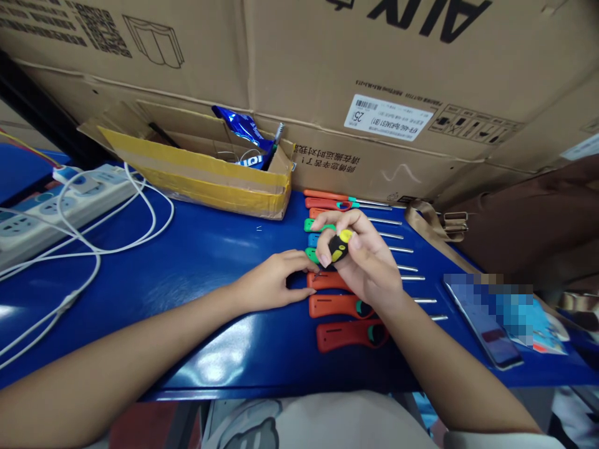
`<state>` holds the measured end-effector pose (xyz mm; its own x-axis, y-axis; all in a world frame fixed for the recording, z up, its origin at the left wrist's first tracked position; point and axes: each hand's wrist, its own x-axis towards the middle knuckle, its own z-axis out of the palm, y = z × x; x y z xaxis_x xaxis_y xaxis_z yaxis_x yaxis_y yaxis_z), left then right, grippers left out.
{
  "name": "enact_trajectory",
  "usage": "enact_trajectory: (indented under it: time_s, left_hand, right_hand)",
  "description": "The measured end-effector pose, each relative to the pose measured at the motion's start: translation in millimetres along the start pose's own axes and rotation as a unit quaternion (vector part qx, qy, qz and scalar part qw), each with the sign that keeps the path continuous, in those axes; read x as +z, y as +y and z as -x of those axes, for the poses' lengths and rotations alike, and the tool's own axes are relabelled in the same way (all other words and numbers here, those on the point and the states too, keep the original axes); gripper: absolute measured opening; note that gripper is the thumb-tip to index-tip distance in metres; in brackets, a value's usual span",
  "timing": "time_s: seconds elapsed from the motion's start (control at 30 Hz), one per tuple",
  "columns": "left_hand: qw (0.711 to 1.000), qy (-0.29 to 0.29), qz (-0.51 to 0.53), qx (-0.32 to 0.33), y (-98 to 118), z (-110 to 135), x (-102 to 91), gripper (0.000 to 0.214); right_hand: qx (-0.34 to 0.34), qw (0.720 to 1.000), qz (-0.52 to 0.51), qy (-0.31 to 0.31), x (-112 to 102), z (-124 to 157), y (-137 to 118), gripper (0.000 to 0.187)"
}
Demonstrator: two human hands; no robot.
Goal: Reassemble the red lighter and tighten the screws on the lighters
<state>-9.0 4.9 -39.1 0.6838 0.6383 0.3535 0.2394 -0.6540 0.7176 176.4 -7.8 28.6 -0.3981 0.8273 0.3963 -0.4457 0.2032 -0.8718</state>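
A row of several long-necked gas lighters lies side by side on the blue table, handles to the left and metal tubes to the right. My left hand (269, 282) pinches the handle end of an orange lighter (330, 282) between thumb and fingers. Above it, my right hand (372, 262) is closed around the short black-and-yellow handle of a screwdriver (339, 247). Its thin shaft points down to the orange lighter's end; whether the tip touches is hard to see. Nearer me lie another orange lighter (334, 305) and a red lighter (346, 335). My right hand hides parts of the middle lighters.
A yellow-taped cardboard box (201, 184) holding blue packets stands at the back, before a large carton (299, 68). A power strip (70, 209) with white cables (98, 249) lies left. On the right are a phone (484, 324) and a brown strap (440, 243).
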Motion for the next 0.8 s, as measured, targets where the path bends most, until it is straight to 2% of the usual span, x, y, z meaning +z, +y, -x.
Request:
enact_trajectory:
  time_s: [0.07,0.2,0.37,0.5,0.57,0.67,0.8]
  left_hand:
    - [1.0,-0.002,0.005,0.0,0.1,-0.1,0.0,0.023]
    - [1.0,-0.006,0.011,-0.003,-0.1,-0.2,0.2,0.025]
    - [1.0,-0.01,0.011,-0.004,-1.3,0.3,0.4,0.027]
    - [1.0,-0.003,0.008,0.002,-1.2,0.7,0.6,0.023]
    - [1.0,-0.001,0.007,0.001,-0.6,0.7,0.5,0.022]
    - [1.0,-0.002,0.004,-0.003,0.3,0.4,0.0,0.023]
    - [1.0,-0.003,0.006,0.007,0.1,0.3,-0.1,0.021]
  right_hand:
    - [0.015,1.0,-0.012,-0.007,0.5,-0.3,0.2,0.014]
    - [0.025,1.0,-0.016,-0.007,2.8,0.0,-0.3,0.03]
    - [0.019,0.999,-0.039,0.004,3.1,0.4,-1.8,0.015]
    - [0.034,0.999,-0.019,-0.029,1.9,-0.7,-2.5,0.022]
    - [0.032,0.999,-0.014,-0.023,2.1,-1.0,-2.0,0.028]
    - [0.027,0.999,-0.023,-0.013,1.7,-0.7,-1.0,0.019]
    - [0.031,0.998,-0.017,-0.06,0.3,-0.6,-1.1,0.019]
